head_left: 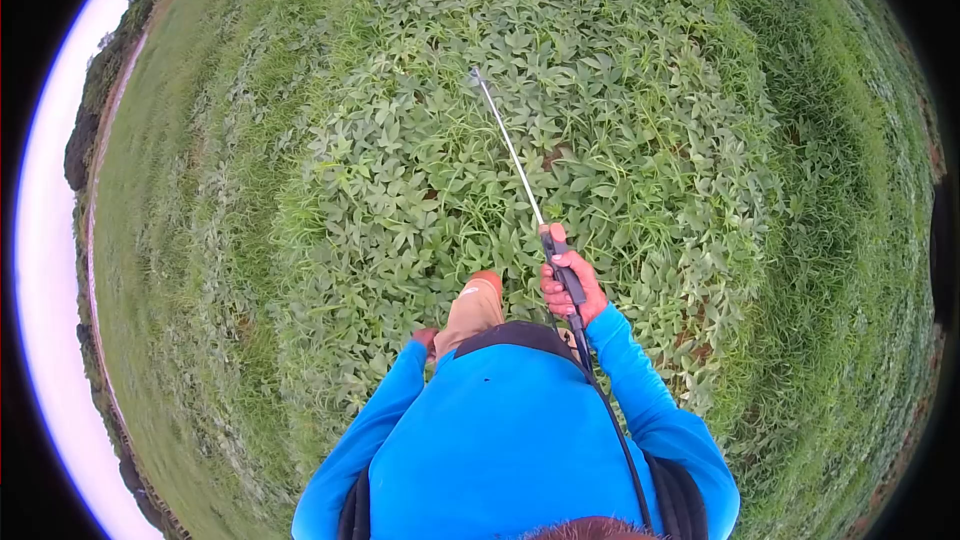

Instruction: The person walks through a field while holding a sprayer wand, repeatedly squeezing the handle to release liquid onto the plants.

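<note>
While surrounded on every side by a wide green field (230, 140), hemmed in by leafy plants (375, 195) and long grass (830, 130), with the ground mostly covered. At the far left, pale sky (45, 240) behind dark trees (80, 152). Nearer, a blue shirt (500, 430), black straps (680, 500) and tan trousers (472, 315) close against the foliage. Slanting forward and slightly left over the leaves, a thin metal rod (512, 150); cannot tell whether touching them at the tip. Running back across the shirt's right side, a black hose (614, 415). At the rod's near end, a dark handle (570, 282), grasped by the right hand (591, 294), fingers wrapped around. Beside the left thigh, partly hidden, the left hand (425, 338); cannot tell whether clenched or loose.
</note>
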Demonstrator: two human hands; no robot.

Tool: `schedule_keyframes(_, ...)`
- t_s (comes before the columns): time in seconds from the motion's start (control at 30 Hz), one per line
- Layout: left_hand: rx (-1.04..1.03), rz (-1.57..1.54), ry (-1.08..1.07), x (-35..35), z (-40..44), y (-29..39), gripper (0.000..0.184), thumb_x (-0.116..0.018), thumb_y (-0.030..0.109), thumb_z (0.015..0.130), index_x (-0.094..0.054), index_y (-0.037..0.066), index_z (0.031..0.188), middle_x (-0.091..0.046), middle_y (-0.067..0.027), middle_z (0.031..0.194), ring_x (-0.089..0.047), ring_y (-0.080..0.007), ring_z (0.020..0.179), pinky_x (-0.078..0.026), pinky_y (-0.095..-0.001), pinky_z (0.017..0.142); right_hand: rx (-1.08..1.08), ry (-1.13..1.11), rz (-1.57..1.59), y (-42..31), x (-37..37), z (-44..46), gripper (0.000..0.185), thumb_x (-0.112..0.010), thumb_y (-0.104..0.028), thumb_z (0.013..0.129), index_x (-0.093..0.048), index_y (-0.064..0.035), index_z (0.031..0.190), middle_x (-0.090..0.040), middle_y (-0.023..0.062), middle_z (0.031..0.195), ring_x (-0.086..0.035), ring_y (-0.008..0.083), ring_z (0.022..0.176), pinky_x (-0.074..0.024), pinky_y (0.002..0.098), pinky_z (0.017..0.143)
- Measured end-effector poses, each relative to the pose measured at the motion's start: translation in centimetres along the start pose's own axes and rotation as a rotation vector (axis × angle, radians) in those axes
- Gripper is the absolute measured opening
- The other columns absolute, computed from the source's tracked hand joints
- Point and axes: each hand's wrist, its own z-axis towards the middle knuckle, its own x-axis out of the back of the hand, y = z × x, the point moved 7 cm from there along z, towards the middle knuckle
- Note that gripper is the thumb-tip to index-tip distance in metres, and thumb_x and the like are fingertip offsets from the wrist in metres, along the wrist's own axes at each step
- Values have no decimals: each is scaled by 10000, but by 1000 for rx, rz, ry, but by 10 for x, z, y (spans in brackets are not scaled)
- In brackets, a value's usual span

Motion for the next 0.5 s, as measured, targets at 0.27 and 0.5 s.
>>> schedule_keyframes(0.27,-529,80,72,49,77,-6,430,-558,397,833,-642,47,1068,-676,-151,992,-619,-282,907,-478,-387,801,-164,-183,-172,-24,-51,82,290,-573,-383,804,-443,-125,784,-389,-40,585,-334,58,386,-295,214,302)
schedule_keyframes(0.5,-446,272,149,80,62,72,395,-533,389,876,-653,59,1057,-665,-148,995,-610,-258,932,-464,-357,837,-264,-321,-296,-37,-108,145,302,-597,-386,790,-446,-125,770,-398,-39,589,-339,47,395,-284,197,307)
